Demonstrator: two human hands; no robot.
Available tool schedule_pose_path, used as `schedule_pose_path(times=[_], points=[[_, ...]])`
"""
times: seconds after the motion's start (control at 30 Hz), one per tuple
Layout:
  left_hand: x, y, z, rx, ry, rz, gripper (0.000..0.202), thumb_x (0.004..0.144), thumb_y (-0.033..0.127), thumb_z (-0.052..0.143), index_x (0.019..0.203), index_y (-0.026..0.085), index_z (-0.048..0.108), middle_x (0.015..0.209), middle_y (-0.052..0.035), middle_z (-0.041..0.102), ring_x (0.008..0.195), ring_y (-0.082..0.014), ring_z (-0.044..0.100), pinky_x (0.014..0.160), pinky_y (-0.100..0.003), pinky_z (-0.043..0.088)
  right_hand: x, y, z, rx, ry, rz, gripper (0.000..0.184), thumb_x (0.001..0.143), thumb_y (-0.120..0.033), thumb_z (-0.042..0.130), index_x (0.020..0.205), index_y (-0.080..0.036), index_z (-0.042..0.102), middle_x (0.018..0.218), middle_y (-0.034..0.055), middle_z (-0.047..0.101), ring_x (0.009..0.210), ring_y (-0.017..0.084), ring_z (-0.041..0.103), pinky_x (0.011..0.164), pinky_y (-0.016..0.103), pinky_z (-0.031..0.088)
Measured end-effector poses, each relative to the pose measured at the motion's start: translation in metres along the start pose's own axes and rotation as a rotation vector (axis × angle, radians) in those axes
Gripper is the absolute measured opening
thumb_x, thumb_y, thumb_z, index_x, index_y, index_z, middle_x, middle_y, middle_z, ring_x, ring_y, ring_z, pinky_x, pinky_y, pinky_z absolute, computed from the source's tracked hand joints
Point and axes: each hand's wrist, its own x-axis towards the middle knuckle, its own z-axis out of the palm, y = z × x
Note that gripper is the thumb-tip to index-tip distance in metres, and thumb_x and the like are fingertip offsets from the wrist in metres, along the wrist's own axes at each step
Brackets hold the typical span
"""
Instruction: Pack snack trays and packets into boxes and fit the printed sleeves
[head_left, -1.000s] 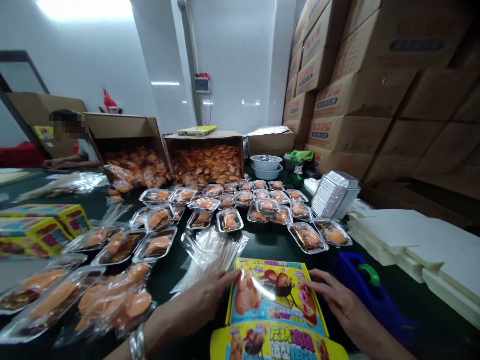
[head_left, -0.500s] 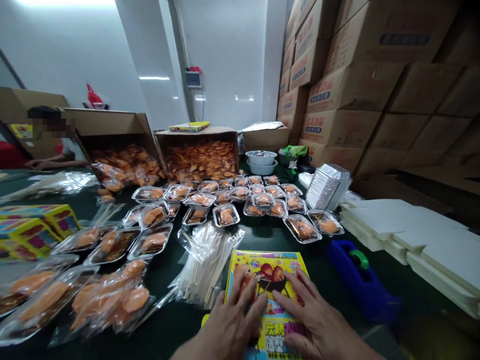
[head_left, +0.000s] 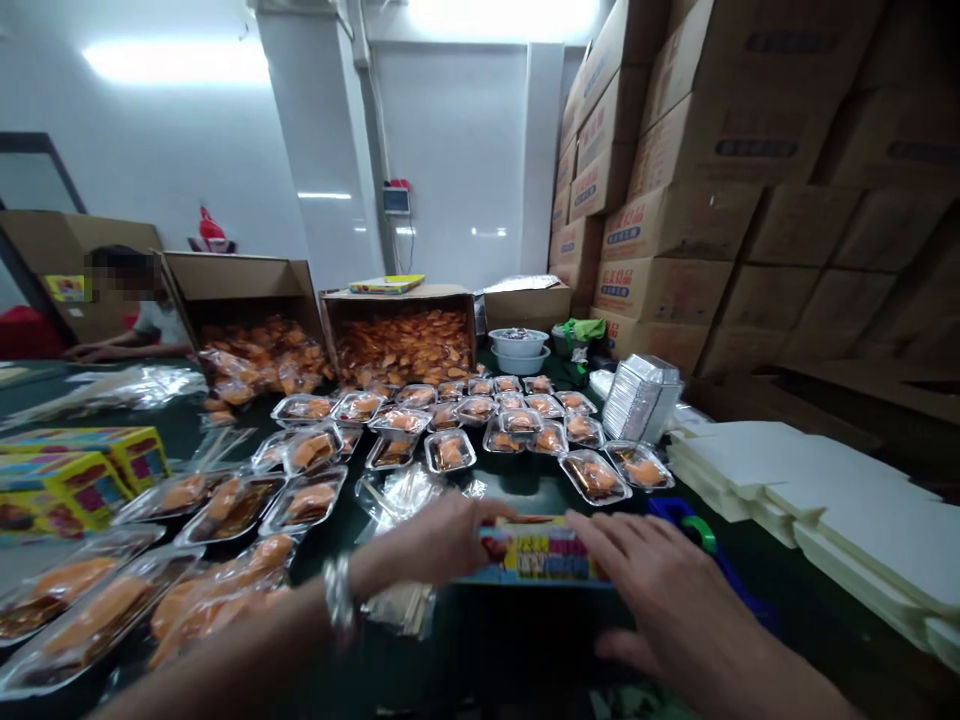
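Observation:
My left hand grips the left end of a colourful printed carton, which now stands up on its edge on the dark table. My right hand rests against the carton's right side with fingers curved over its top edge. A bundle of clear-wrapped wooden sticks lies just left of the carton, under my left wrist. Sealed foil trays of orange food are spread over the table beyond the carton.
A blue tape dispenser sits right of the carton. Stacked white flat cartons lie at the right, a stack of foil trays behind. Two open boxes of orange packets stand at the back. Another person sits far left. Finished colourful boxes at left.
The carton lay flat under my pressing hands; now it is raised so its narrow printed side faces me, with both hands holding its ends.

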Motion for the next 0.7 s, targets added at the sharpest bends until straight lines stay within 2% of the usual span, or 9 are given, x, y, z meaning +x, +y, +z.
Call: schedule_pose_path(times=[0.07, 0.13, 0.23, 0.3, 0.4, 0.47, 0.57, 0.63, 0.7], points=[[0.024, 0.002, -0.033, -0.034, -0.121, -0.039, 0.043, 0.071, 0.008, 0.064, 0.111, 0.021, 0.071, 0.080, 0.0009, 0.074, 0.064, -0.0179, 0.067, 0.052, -0.020, 0.048, 0.026, 0.005, -0.009, -0.057, 0.060, 0.030, 0.100, 0.051, -0.026, 0.094, 0.140, -0.017, 0.049, 0.122, 0.0175, 0.064, 0.105, 0.037, 0.062, 0.088, 0.054, 0.054], [0.042, 0.004, -0.054, 0.004, -0.154, -0.034, 0.038, 0.069, 0.004, 0.061, 0.104, 0.017, 0.073, 0.073, 0.0016, 0.073, 0.060, -0.0168, 0.066, 0.050, -0.019, 0.046, 0.049, 0.014, -0.007, -0.084, 0.077, 0.054, 0.080, 0.059, -0.021, 0.090, 0.131, -0.013, 0.055, 0.115, 0.0164, 0.067, 0.102, 0.035, 0.064, 0.085, 0.050, 0.056], [0.051, 0.007, -0.062, 0.102, -0.143, 0.005, 0.037, 0.075, 0.005, 0.055, 0.106, 0.018, 0.072, 0.076, -0.0020, 0.074, 0.064, -0.0200, 0.067, 0.060, -0.026, 0.052, 0.068, 0.029, 0.016, -0.070, 0.112, 0.034, 0.049, 0.069, -0.010, 0.081, 0.115, -0.015, 0.064, 0.103, 0.0111, 0.070, 0.092, 0.030, 0.068, 0.075, 0.041, 0.060], [0.047, 0.005, -0.051, 0.178, -0.104, 0.050, 0.042, 0.078, 0.016, 0.062, 0.120, 0.018, 0.066, 0.101, -0.0104, 0.074, 0.087, -0.0292, 0.069, 0.079, -0.040, 0.054, 0.068, 0.038, 0.037, -0.057, 0.199, -0.018, 0.036, 0.073, -0.004, 0.074, 0.106, -0.015, 0.067, 0.099, 0.0088, 0.072, 0.088, 0.027, 0.069, 0.071, 0.038, 0.061], [0.040, -0.009, -0.023, 0.383, 0.049, 0.105, 0.067, 0.082, 0.027, 0.068, 0.143, 0.015, 0.044, 0.142, -0.0200, 0.051, 0.127, -0.0384, 0.050, 0.106, -0.058, 0.037, 0.061, 0.043, 0.059, -0.100, 0.378, -0.103, 0.028, 0.078, 0.001, 0.063, 0.103, -0.011, 0.068, 0.104, 0.0123, 0.072, 0.094, 0.029, 0.069, 0.078, 0.040, 0.060], [0.040, -0.021, -0.003, 0.516, 0.134, 0.102, 0.064, 0.088, 0.021, 0.061, 0.147, 0.017, 0.037, 0.148, -0.0186, 0.044, 0.134, -0.0370, 0.044, 0.109, -0.059, 0.033, 0.061, 0.042, 0.061, -0.111, 0.425, -0.111, 0.025, 0.078, 0.003, 0.060, 0.098, -0.010, 0.069, 0.102, 0.0136, 0.072, 0.093, 0.030, 0.069, 0.080, 0.043, 0.059], [0.047, -0.033, 0.019, 0.591, 0.157, 0.081, 0.059, 0.090, 0.017, 0.057, 0.146, 0.020, 0.038, 0.148, -0.0162, 0.045, 0.132, -0.0365, 0.045, 0.106, -0.058, 0.040, 0.077, 0.035, 0.054, -0.032, 0.344, -0.070, 0.019, 0.076, -0.010, 0.072, 0.094, -0.014, 0.070, 0.102, 0.0120, 0.072, 0.093, 0.030, 0.068, 0.084, 0.047, 0.057], [0.050, -0.035, 0.025, 0.596, 0.178, 0.076, 0.059, 0.090, 0.016, 0.056, 0.146, 0.020, 0.037, 0.147, -0.0160, 0.046, 0.132, -0.0365, 0.045, 0.106, -0.057, 0.040, 0.092, 0.028, 0.055, -0.019, 0.275, -0.080, 0.044, 0.071, -0.028, 0.082, 0.111, -0.016, 0.067, 0.116, 0.0150, 0.068, 0.106, 0.034, 0.064, 0.090, 0.050, 0.054], [0.046, -0.035, 0.023, 0.554, 0.197, 0.085, 0.058, 0.091, 0.016, 0.052, 0.147, 0.019, 0.036, 0.148, -0.0157, 0.044, 0.134, -0.0352, 0.044, 0.109, -0.057, 0.037, 0.104, 0.021, 0.062, -0.056, 0.209, -0.096, 0.067, 0.071, -0.038, 0.083, 0.129, -0.015, 0.058, 0.127, 0.0179, 0.063, 0.114, 0.036, 0.060, 0.093, 0.051, 0.053]])
